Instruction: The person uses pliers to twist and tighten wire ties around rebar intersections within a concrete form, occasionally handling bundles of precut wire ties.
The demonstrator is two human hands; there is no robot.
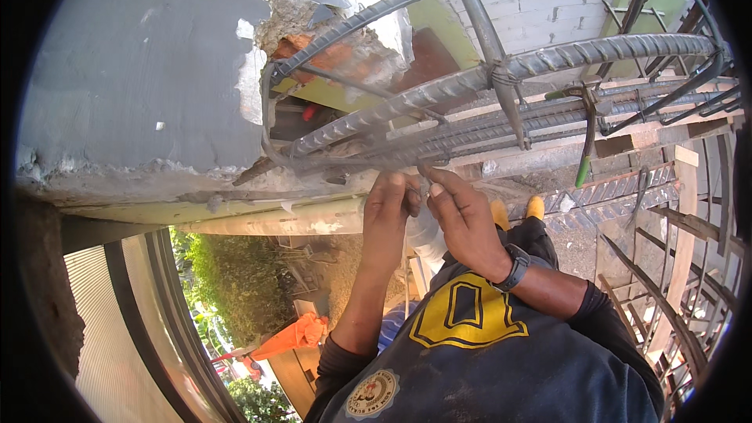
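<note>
Just below the lower bars of a rebar cage point(439, 141), my left hand point(386, 211) is closed, with its thumb and fingers pinched together. My right hand point(468, 223) is beside it, its thumb and forefinger drawn together close to the left fingertips. Whatever the fingers hold is too small to make out. Ribbed bars run above both hands, joined by bent stirrups point(486, 47) bound on with wire. Pincers with green handles point(586, 129) hang on the bars to the right of my hands.
A grey plastered wall point(141, 70) with broken, exposed brick point(329, 55) meets the cage at left. Yellow boots point(535, 207) show beyond my right hand. Timber and bars point(681, 266) crowd the right side. An orange cloth point(294, 335) lies far below, at the drop on the left.
</note>
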